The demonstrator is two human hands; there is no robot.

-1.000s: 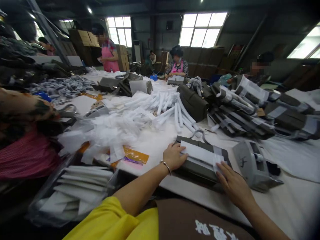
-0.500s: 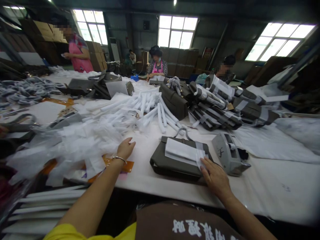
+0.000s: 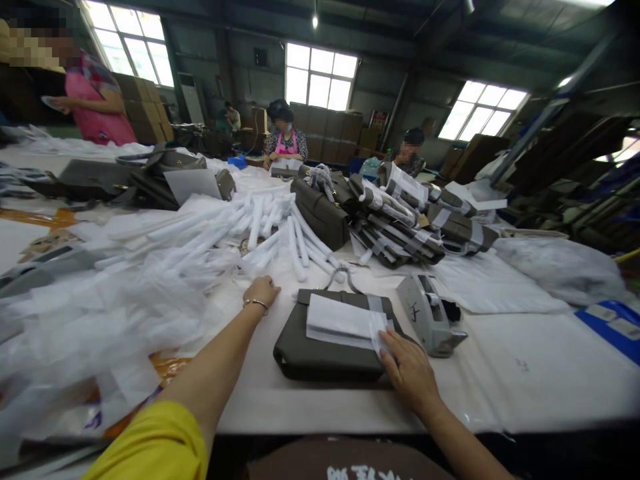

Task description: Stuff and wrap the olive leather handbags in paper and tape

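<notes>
A dark olive handbag [image 3: 330, 363] lies flat on the white-covered table in front of me, its grey-wrapped handle [image 3: 345, 272] pointing away. A folded white sheet [image 3: 340, 319] rests on its upper face. My right hand [image 3: 413, 373] lies over the bag's right part, fingers stretched along a translucent white strip [image 3: 377, 330] at the sheet's end. My left hand [image 3: 261, 293] is above the table, left of the bag and near the white rolls [image 3: 295, 247]. Its fingers are loosely bent, partly hidden behind the hand, and nothing shows in them.
A grey tape dispenser [image 3: 430, 320] stands right of the bag. Thin white sheets [image 3: 125, 333] heap up at left. Wrapped bags [image 3: 400, 220] are piled behind, with more bags [image 3: 165, 173] at far left. A blue item [image 3: 613, 327] lies at right. Several people work beyond the table.
My view has swung to the right. My left hand has reached further forward, closer to the rolls, and its fingers look more bent. My right hand stays on the strip over the bag.
</notes>
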